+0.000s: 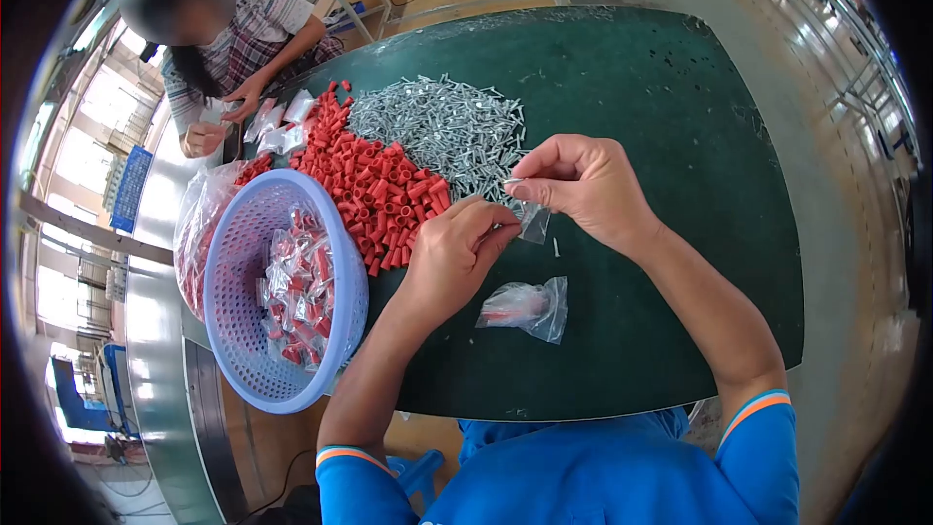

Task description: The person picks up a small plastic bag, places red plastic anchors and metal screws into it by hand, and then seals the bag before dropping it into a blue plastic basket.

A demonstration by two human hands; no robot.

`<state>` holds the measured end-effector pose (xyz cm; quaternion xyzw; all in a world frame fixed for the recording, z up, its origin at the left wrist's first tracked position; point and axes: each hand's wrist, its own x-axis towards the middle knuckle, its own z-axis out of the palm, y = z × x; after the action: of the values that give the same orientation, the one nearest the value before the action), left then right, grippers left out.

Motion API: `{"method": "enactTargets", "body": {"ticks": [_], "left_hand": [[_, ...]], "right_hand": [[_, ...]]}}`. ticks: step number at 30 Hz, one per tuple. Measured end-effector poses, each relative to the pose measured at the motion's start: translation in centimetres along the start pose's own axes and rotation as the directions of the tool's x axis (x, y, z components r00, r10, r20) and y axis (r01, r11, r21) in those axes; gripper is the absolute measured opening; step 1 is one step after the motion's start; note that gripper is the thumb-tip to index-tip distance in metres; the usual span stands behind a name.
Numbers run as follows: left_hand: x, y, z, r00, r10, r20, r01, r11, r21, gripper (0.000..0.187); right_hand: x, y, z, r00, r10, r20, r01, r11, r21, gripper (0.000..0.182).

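My left hand (pixel 457 248) is closed in a pinch on a small clear plastic bag (pixel 535 224), which hangs between my two hands. Above the bag's upper end is my right hand (pixel 588 190), its thumb and forefinger pressed together on a small silver screw (pixel 510 181). Just beyond both hands spreads a heap of silver screws (pixel 437 126). To its left lies a pile of red tapered plastic caps (pixel 374 185). A single screw (pixel 556 247) rests on the green table below my right hand. Nearer to me lies a clear bag with red pieces inside (pixel 525 308).
A blue perforated basket (pixel 224 321) at the left holds several clear bags of red pieces (pixel 301 297). Behind it stands a large plastic bag (pixel 194 243) of red caps. Across the table (pixel 651 87), a person (pixel 253 49) works near several small bags (pixel 284 126).
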<state>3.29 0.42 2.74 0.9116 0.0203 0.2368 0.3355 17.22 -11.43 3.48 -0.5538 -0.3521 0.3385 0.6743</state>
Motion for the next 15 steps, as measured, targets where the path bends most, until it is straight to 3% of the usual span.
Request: {"method": "enactTargets", "body": {"ticks": [6, 9, 11, 15], "left_hand": [[-0.3, -0.4, 1.3, 0.997, 0.051, -0.050, -0.051, 0.999, -0.010, 0.012], [-0.5, 0.0, 0.7, 0.999, 0.000, -0.054, 0.000, 1.000, -0.008, 0.010], [-0.8, -0.4, 0.7, 0.999, 0.003, -0.051, -0.003, 1.000, 0.009, 0.010], [-1.2, -0.8, 0.4, 0.999, -0.014, -0.052, 0.015, 1.000, 0.021, 0.012]], "right_hand": [[-0.4, 0.6, 0.3, 0.994, -0.109, -0.025, 0.104, 0.983, -0.153, 0.007], [-0.4, 0.7, 0.7, 0.985, -0.173, -0.005, 0.164, 0.944, -0.285, 0.006], [-0.6, 0.1, 0.7, 0.961, -0.256, 0.108, 0.275, 0.834, -0.479, 0.007], [-0.6, -0.3, 0.4, 0.979, -0.146, 0.141, 0.198, 0.847, -0.494, 0.006]]}}
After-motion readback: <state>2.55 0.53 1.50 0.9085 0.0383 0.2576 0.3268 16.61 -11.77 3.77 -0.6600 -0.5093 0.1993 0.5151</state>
